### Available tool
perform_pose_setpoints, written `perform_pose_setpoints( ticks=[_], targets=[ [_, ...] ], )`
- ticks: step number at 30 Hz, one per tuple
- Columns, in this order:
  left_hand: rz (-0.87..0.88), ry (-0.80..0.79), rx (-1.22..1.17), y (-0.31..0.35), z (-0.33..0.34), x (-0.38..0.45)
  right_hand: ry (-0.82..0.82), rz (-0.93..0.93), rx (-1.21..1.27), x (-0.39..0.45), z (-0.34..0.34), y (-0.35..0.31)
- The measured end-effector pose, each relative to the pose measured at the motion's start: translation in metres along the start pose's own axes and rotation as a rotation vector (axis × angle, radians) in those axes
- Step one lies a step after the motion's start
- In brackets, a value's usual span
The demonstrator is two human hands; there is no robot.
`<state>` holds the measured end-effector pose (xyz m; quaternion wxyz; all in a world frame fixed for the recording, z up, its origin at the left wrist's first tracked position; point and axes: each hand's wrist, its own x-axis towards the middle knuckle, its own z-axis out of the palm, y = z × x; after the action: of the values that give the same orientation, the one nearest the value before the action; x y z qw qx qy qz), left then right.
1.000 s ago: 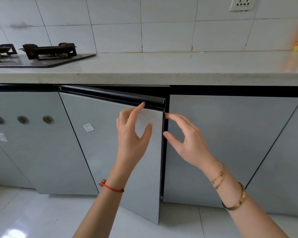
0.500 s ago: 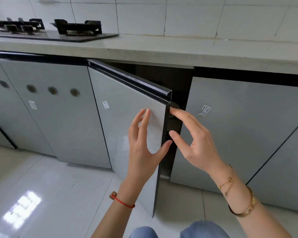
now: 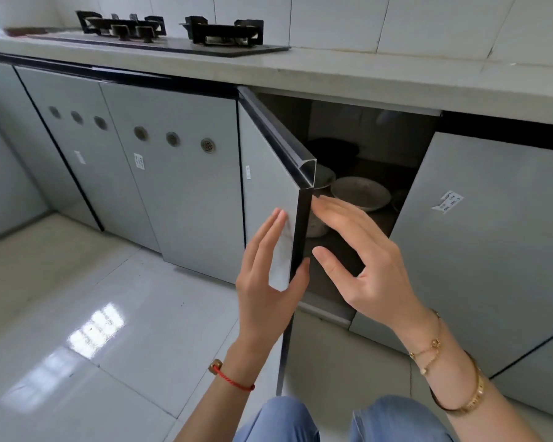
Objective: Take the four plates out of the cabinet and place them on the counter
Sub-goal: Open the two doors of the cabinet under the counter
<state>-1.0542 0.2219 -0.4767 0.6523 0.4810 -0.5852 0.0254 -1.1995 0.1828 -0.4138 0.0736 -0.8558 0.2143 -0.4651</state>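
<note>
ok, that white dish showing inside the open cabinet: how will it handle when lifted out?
The white dish looks like glazed ceramic, so probably rigid, fairly heavy for its size, and breakable if knocked against the cabinet door. The glossy surface suggests it may be slippery. Its raised, flared rim should allow a grip from the edge.

- A black two-burner gas hob with iron pan supports serves as the landmark.
- White glazed wall tiles rise behind the hob and to its right.
- Closed grey doors stand below the hob, each with three round vents near its top and a small white sticker below those.
- Glossy white floor tiles spread beneath the hob, reflecting bright window light.
</note>
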Motion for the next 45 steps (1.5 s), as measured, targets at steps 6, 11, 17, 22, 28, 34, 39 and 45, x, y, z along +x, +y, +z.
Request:
perform_pose_setpoints(
  ticks=[6, 11, 17, 22, 28, 34, 39, 45],
  targets=[
    [-0.023, 0.149, 0.056, -0.018, -0.045, -0.003, -0.12, -0.165, 0.088, 0.022, 0.045, -0.014],
    [-0.058, 0.202, 0.052, -0.03, -0.091, 0.005, -0.136, -0.207, 0.155, 0.044, 0.09, -0.038],
    [-0.14, 0.226, 0.071, -0.046, -0.134, 0.013, -0.096, -0.208, 0.182, 0.071, 0.135, -0.06],
    [-0.211, 0.293, 0.079, -0.059, -0.154, 0.017, -0.17, -0.244, 0.144, 0.094, 0.166, -0.07],
    [-0.331, 0.342, 0.03, -0.078, -0.171, 0.032, -0.255, -0.25, 0.044, 0.115, 0.196, -0.077],
    [-0.312, 0.327, 0.05, -0.083, -0.175, 0.035, -0.249, -0.229, 0.076, 0.118, 0.205, -0.076],
    [-0.266, 0.323, 0.073, -0.077, -0.167, 0.03, -0.277, -0.24, 0.082, 0.115, 0.195, -0.07],
    [-0.158, 0.48, 0.289, -0.067, -0.14, 0.021, -0.219, -0.228, 0.088, 0.108, 0.177, -0.062]
  ],
)
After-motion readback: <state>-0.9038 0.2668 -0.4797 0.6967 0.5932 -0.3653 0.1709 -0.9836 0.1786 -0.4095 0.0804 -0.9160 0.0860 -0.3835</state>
